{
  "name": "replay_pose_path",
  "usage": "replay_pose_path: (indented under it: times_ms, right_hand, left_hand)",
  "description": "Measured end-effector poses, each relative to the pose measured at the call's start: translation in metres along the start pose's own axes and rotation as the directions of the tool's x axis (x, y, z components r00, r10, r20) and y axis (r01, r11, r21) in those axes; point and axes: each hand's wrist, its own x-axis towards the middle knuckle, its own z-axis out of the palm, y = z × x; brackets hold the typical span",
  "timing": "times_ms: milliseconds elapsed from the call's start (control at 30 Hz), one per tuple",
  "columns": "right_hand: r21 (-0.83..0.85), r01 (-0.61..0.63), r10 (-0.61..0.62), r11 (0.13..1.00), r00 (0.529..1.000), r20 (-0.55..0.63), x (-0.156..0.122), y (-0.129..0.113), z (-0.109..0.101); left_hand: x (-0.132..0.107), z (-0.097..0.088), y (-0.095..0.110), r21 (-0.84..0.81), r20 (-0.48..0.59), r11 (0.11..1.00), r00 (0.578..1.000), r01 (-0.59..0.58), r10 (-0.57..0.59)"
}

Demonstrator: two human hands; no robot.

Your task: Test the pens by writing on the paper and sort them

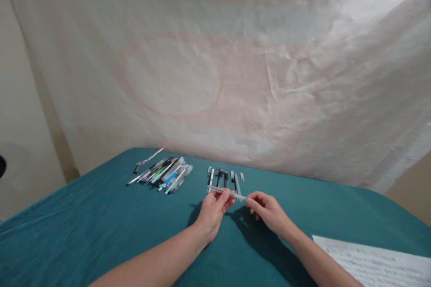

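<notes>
A slim pale, translucent-looking pen (237, 196) is held level above the table, its left end sticking out past my fingers. My left hand (214, 210) pinches it around the middle. At the pen's right end, the thumb and fingers of my right hand (268, 211) are closed on the tip. Just beyond both hands lies a short row of pens (226, 180), with small separate caps (232, 174) at their far ends. One loose cap (242, 176) sits at the right of that row. My hands partly hide the pens' near ends.
A large pile of mixed pens (168, 175) lies to the left on the green-covered table (134, 233). Behind the pile is a white, strap-like item (150, 158). A sheet of paper with writing (373, 260) rests at the front right. A pale hanging sheet (235, 76) closes off the back.
</notes>
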Motion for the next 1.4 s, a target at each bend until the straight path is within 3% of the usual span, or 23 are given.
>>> replay_pose_path:
  times_ms: [233, 433, 800, 1067, 1200, 1400]
  right_hand:
    - [0.018, -0.004, 0.004, 1.000, 1.000, -0.007, 0.001, 0.003, -0.001]
    - [0.046, -0.085, 0.085, 0.995, 0.996, 0.010, 0.000, -0.001, 0.004]
    - [-0.007, -0.015, 0.015, 1.000, 1.000, -0.010, 0.000, -0.001, 0.000]
    - [0.039, -0.108, 0.107, 0.993, 0.994, 0.025, 0.000, -0.005, 0.002]
    - [-0.011, -0.073, 0.073, 0.997, 0.997, 0.026, 0.000, -0.003, -0.001]
    - [0.064, -0.017, 0.015, 0.998, 1.000, 0.025, -0.001, -0.003, -0.008]
  left_hand:
    - [-0.001, 0.001, 0.001, 0.014, -0.011, 1.000, 1.000, 0.003, -0.003]
    - [-0.002, 0.001, 0.001, 0.022, -0.007, 1.000, 1.000, 0.008, -0.007]
    - [-0.001, 0.000, 0.000, 0.018, -0.021, 1.000, 1.000, 0.012, -0.012]
    - [-0.001, 0.001, 0.001, 0.023, -0.029, 1.000, 0.999, 0.021, -0.021]
    - [-0.001, 0.002, 0.001, 0.016, -0.045, 1.000, 0.999, 0.026, -0.025]
    - [-0.001, 0.002, 0.003, -0.002, -0.078, 1.000, 0.997, 0.029, -0.029]
